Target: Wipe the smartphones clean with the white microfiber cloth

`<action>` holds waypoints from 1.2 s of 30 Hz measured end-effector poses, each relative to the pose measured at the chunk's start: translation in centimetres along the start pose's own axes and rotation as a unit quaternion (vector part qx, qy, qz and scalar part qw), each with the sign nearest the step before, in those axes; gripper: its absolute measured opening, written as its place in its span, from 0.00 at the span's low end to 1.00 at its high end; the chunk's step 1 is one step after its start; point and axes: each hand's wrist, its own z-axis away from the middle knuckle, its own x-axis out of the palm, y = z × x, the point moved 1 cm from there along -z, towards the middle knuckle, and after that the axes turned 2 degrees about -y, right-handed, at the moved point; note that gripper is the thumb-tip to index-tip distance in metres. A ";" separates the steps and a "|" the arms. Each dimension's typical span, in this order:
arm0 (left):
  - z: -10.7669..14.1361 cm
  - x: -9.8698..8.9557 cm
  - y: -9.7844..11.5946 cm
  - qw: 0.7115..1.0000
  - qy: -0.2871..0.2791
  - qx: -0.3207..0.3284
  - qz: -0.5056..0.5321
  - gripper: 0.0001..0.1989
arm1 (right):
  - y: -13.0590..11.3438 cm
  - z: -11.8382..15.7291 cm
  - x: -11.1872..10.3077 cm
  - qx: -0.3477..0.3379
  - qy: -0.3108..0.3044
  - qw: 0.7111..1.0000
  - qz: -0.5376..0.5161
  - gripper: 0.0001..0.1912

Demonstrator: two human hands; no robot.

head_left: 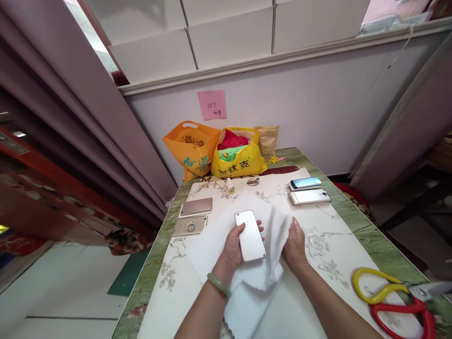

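Holding a white, round-cornered, slab-shaped phone [250,240] in the left hand [233,247], on the near side of the yellow plastic bag with black characters [240,167]. Pointing its camera end away, toward the bag, with a slight lean to the left; running lengthwise from far left to near right. Turned back up, with a small camera at the far left corner, a faint mark below the far end and a dark spot at the near right corner. Looking plain, smooth and pale, with a greyish edge along the near end.

Curled partly closed around the phone in the left hand, with thumb on the left side of the back and fingertips past the right edge. Closed on a raised fold of soft white fabric cloth [277,245] in the right hand [295,242], with exact finger placement partly hidden.

Showing on the green-marbled surface [151,268], to the left and near side of the bag, a rose-gold phone [196,206] and a gold phone with a round ring [181,227]; to its right and near side, a blue-fronted phone [305,183], a silver phone [310,197] and, much nearer, scissors with yellow and red handles [399,308].
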 end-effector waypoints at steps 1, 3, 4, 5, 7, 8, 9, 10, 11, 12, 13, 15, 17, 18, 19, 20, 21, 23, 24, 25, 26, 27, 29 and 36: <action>-0.1 0.0 0.0 1.000 -0.010 0.000 0.012 0.27 | -0.1 0.0 0.0 0.018 0.003 1.000 -0.003 0.20; -0.3 0.0 0.2 0.999 -0.023 0.014 0.042 0.29 | -0.4 0.2 0.2 0.031 0.013 0.999 0.037 0.21; -0.4 0.0 0.3 0.998 -0.025 0.026 0.056 0.29 | -0.5 0.3 0.3 0.032 0.020 0.998 0.047 0.21; -0.4 0.0 0.3 0.997 -0.025 0.038 0.068 0.29 | -0.7 0.5 0.5 0.028 0.024 0.998 0.047 0.21; -0.6 0.0 0.4 0.995 -0.029 0.044 0.085 0.28 | -1.1 0.9 1.0 0.018 0.016 1.000 0.020 0.21; -0.7 0.0 0.4 0.994 -0.031 0.042 0.092 0.27 | -1.4 1.2 1.4 0.011 0.001 1.000 0.000 0.20; -0.7 -0.1 0.4 0.994 -0.032 0.039 0.100 0.25 | -1.7 1.5 1.7 0.002 -0.023 1.000 -0.018 0.20; -0.8 0.0 0.3 0.993 -0.035 0.035 0.109 0.24 | -2.1 1.8 2.1 -0.012 -0.055 0.998 -0.029 0.20; -0.8 0.0 0.3 0.992 -0.039 0.028 0.118 0.22 | -2.4 2.1 2.5 -0.033 -0.089 0.995 -0.027 0.21; -0.8 0.0 0.2 0.991 -0.044 0.019 0.128 0.22 | -2.8 2.5 2.7 -0.064 -0.122 0.990 -0.011 0.22; -0.7 0.0 0.2 0.989 -0.048 0.008 0.138 0.21 | -3.2 2.8 3.0 -0.106 -0.151 0.983 0.018 0.22; -0.5 0.0 0.1 0.986 -0.047 -0.003 0.158 0.21 | -3.8 3.6 3.1 -0.218 -0.195 0.951 0.103 0.19; -0.2 0.0 0.1 0.985 -0.031 0.002 0.172 0.21 | -4.2 4.6 3.0 -0.334 -0.232 0.895 0.182 0.16; -0.1 -0.1 0.1 0.985 -0.023 0.001 0.173 0.21 | -4.3 5.1 2.9 -0.379 -0.253 0.865 0.210 0.16; 0.0 -0.1 0.1 0.985 -0.013 -0.003 0.170 0.21 | -4.4 5.5 2.8 -0.410 -0.273 0.840 0.230 0.17; 0.1 -0.1 0.1 0.987 -0.003 -0.010 0.163 0.21 | -4.5 5.9 2.7 -0.429 -0.291 0.820 0.244 0.19; 0.1 -0.1 0.2 0.988 0.007 -0.020 0.154 0.22 | -4.5 6.2 2.6 -0.440 -0.306 0.805 0.255 0.20; 0.2 -0.2 0.3 0.990 0.024 -0.035 0.138 0.23 | -4.5 6.4 2.6 -0.446 -0.323 0.788 0.274 0.21; 0.1 -0.2 0.3 0.990 0.026 -0.040 0.132 0.23 | -4.4 6.4 2.7 -0.446 -0.324 0.784 0.285 0.22; 0.1 -0.3 0.3 0.990 0.024 -0.043 0.130 0.23 | -4.3 6.3 2.8 -0.444 -0.322 0.782 0.296 0.23; 0.0 -0.3 0.3 0.990 0.018 -0.044 0.132 0.22 | -4.1 6.0 3.0 -0.442 -0.317 0.781 0.307 0.24; -0.2 -0.3 0.3 0.990 0.009 -0.042 0.136 0.22 | -4.0 5.8 3.2 -0.439 -0.311 0.781 0.318 0.25; -0.4 -0.4 0.2 0.989 -0.016 -0.035 0.146 0.20 | -3.8 5.1 3.7 -0.430 -0.298 0.780 0.343 0.26; -0.3 -0.6 0.1 0.984 -0.074 -0.070 0.148 0.21 | -4.0 4.3 4.2 -0.386 -0.273 0.786 0.398 0.25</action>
